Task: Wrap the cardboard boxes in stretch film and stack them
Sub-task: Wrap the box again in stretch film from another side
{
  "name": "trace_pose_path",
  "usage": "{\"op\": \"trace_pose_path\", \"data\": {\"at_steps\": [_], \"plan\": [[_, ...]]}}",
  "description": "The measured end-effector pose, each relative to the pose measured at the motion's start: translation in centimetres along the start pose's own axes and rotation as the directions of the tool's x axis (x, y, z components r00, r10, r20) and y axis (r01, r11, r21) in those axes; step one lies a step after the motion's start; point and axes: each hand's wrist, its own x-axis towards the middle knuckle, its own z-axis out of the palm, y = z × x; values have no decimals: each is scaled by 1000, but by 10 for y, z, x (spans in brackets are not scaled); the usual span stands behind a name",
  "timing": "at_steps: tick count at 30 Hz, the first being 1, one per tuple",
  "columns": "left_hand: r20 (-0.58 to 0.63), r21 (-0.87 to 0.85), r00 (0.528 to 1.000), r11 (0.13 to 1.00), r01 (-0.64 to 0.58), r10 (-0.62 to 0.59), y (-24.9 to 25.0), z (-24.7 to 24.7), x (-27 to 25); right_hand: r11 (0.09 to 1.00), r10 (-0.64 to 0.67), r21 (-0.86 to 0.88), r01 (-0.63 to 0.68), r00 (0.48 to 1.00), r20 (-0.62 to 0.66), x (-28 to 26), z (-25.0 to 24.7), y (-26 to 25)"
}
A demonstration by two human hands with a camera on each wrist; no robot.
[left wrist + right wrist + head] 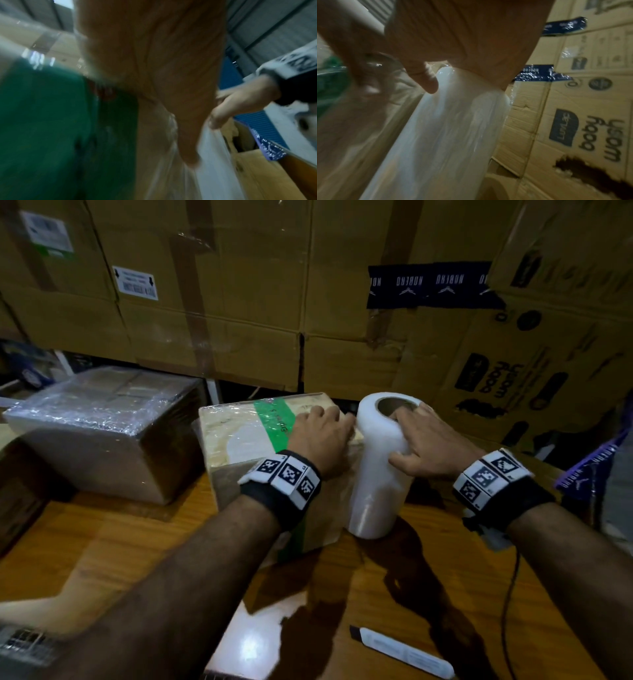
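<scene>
A small cardboard box [239,440] with a green tape band [274,419] stands mid-table, film over its top. My left hand [320,429] lies on the box's top right edge and presses the film [214,162] down. Right beside the box stands the white stretch film roll [376,474], upright on the table. My right hand [411,433] grips the roll's top, fingers hooked into the core and thumb [426,79] on the outer side of the roll [445,135]. A second box [99,422], wrapped in shiny film, sits at the left.
A wall of large cardboard boxes [239,302] rises right behind the work area. A white box cutter [404,652] lies on the wooden table [137,542] near the front. A black cable [510,594] hangs from my right wrist.
</scene>
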Motion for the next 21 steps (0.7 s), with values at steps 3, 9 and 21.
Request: {"op": "trace_pose_path", "data": {"at_steps": [3, 9, 21], "plan": [[-77, -13, 995, 998, 66, -67, 6, 7, -2, 997, -22, -70, 30, 994, 104, -1, -8, 4], [-148, -8, 989, 1000, -12, 10, 6, 8, -12, 981, -4, -194, 20, 996, 84, 4, -18, -5], [-244, -242, 942, 926, -290, 231, -47, 11, -71, 965, 111, -216, -151, 976, -188, 3, 8, -38]]}}
